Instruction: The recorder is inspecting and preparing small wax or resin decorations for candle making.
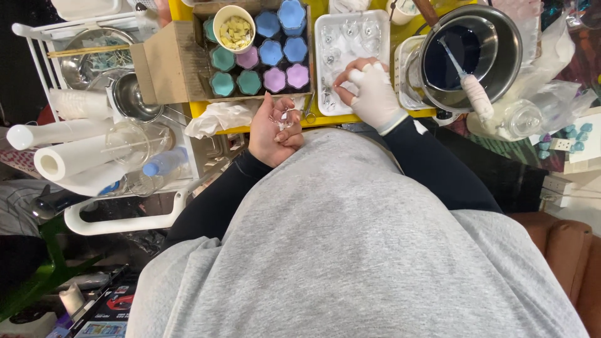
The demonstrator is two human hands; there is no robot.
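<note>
Small clear glassy pieces (283, 117) lay cupped in the palm of the bare left hand (273, 133), just off the near edge of the yellow bench (250, 122); more of the same sat in the white rectangular plastic tray (383, 25) ahead. Largest items noted first: a steel pot of dark blue liquid (471, 55) at right, with a white-handled stirrer (476, 95) resting in it; a brown cardboard box (156, 69) of teal, blue and purple flower-shaped moulds (270, 54); a paper cup of yellow flakes (235, 28). The white-gloved right hand (373, 92) was pinching at pieces in the tray, fingertips pressed together. Left hand half-curled, loosely holding. Judged: pieces light, hard, smooth, probably slippery and brittle; best picked singly, by the edges, between fingertips. Exact shape too small to tell.
</note>
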